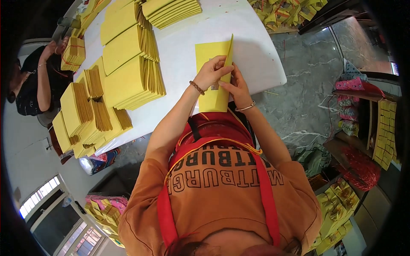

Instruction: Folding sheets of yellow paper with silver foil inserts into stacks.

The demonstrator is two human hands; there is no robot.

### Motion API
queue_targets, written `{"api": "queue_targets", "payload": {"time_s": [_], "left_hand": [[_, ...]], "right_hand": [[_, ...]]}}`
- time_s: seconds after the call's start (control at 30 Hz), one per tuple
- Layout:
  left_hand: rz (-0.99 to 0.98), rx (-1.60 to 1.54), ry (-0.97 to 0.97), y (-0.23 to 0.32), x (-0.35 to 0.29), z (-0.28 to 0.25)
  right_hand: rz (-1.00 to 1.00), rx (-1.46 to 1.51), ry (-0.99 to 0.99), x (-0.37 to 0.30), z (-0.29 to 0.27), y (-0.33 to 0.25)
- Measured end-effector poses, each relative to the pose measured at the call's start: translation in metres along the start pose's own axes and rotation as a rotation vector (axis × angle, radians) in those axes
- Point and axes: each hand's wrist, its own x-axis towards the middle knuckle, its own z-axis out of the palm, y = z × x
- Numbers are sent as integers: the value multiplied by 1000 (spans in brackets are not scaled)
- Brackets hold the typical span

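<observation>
A yellow paper sheet point(207, 100) with a greyish patch at its middle lies at the table's near edge. Its right side stands folded up. My left hand point(213, 72), a bead bracelet at its wrist, lies over the sheet with curled fingers at the raised fold. From the right, my right hand point(240, 88) grips that folded side, thumb on the front and fingers behind it. Some fingertips of both hands are hidden.
Folded yellow paper stacks point(126, 81) fill the left part of the white table point(256, 47). Across the table's left end, another person point(42, 81) reaches toward a tied yellow bundle point(73, 53). More yellow bundles point(290, 13) lie beyond the far edge.
</observation>
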Motion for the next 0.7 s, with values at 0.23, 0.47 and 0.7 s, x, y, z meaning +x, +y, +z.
{"api": "queue_targets", "payload": {"time_s": [0.23,0.47,0.7], "left_hand": [[-109,61,174,1,-3,11],[-58,68,170,4,-5,12],[7,-48,12,-3,-6,3]], "right_hand": [[31,66,56,5,7,1],[14,143,1,1,8,-1],[14,161,-54,-2,0,3]]}}
